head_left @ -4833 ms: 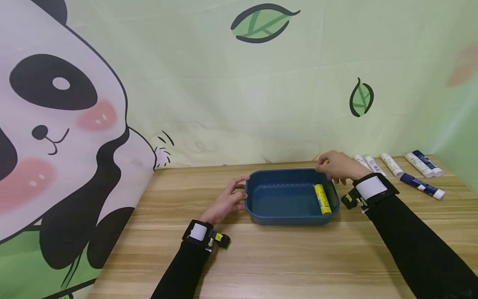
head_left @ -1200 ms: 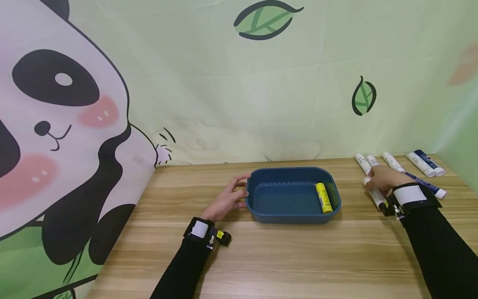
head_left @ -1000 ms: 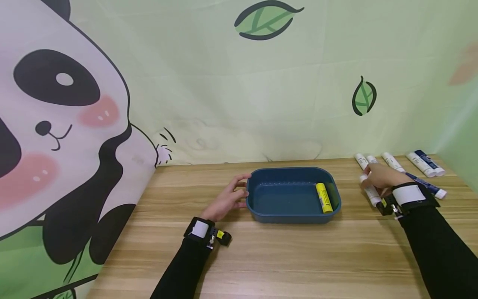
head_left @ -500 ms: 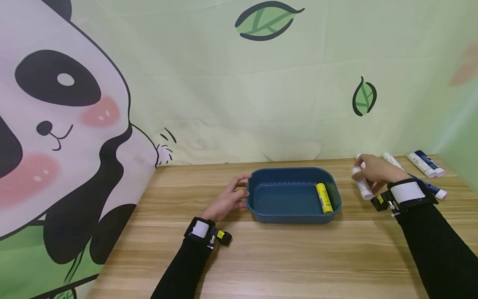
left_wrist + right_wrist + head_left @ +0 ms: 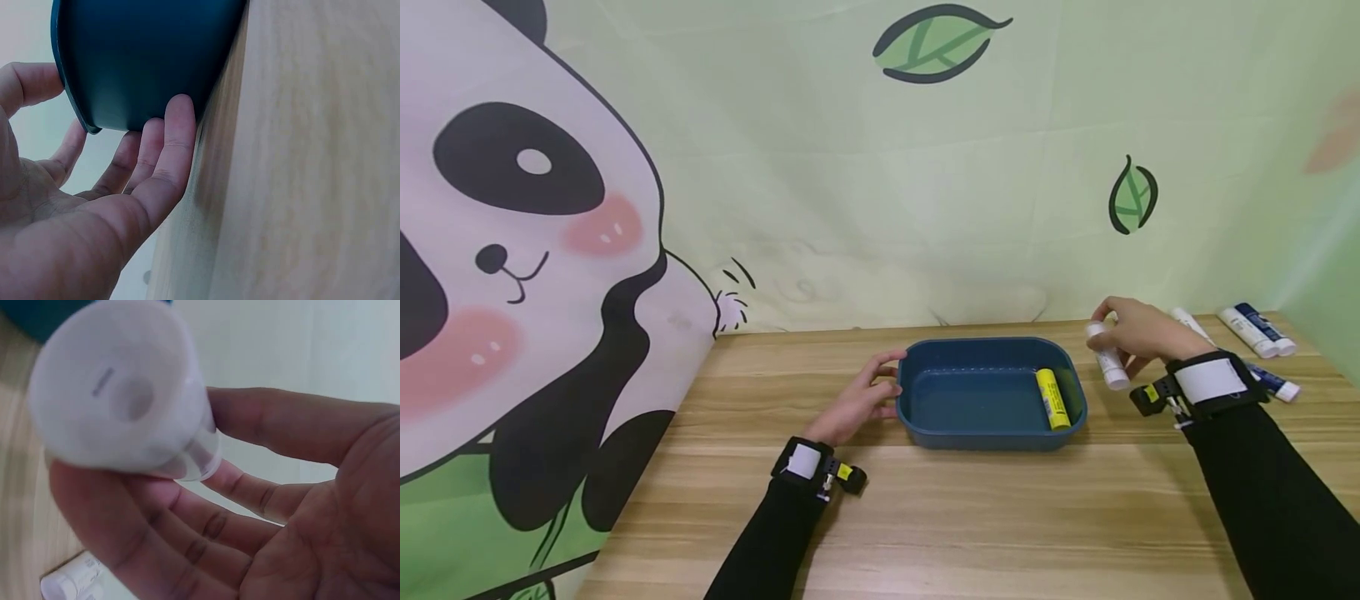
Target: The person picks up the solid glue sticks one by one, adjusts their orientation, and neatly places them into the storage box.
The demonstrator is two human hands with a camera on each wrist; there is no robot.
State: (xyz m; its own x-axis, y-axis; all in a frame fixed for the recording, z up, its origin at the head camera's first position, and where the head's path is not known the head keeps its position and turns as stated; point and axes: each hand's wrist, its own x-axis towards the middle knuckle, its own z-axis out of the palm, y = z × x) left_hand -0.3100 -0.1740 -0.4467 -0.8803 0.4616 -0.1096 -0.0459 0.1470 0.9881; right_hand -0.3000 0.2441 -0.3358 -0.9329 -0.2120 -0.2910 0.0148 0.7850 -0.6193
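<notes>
The right hand (image 5: pixel 1138 333) holds a white tube (image 5: pixel 1107 360) pinched between thumb and fingers, raised above the worktop (image 5: pixel 970 517) just to the right of a dark blue tray (image 5: pixel 925 417). In the right wrist view the tube's (image 5: pixel 119 394) round white end faces the camera, with the fingers (image 5: pixel 156 531) curled under it and the thumb along its far side.

The left hand (image 5: pixel 857 400) rests at the left end of the tray with its fingers relaxed and nearly straight. The left wrist view shows the fingertips (image 5: pixel 178 125) touching the tray's outer wall (image 5: pixel 144 56) down where it meets the worktop, and the thumb lying against the rim; nothing is gripped.

Inside the tray, at the end nearer the right hand, a yellow tube (image 5: pixel 1050 398) lies flat along the wall.

Beyond the right hand and further to its right, more tubes lie on the worktop: a white one (image 5: pixel 1187 323) partly hidden behind the hand, a white and a blue one (image 5: pixel 1255 318) side by side near the far corner, and a blue one with a white cap (image 5: pixel 1273 382) just past the right wrist. Both wrists wear black straps with small cameras, over black sleeves.
</notes>
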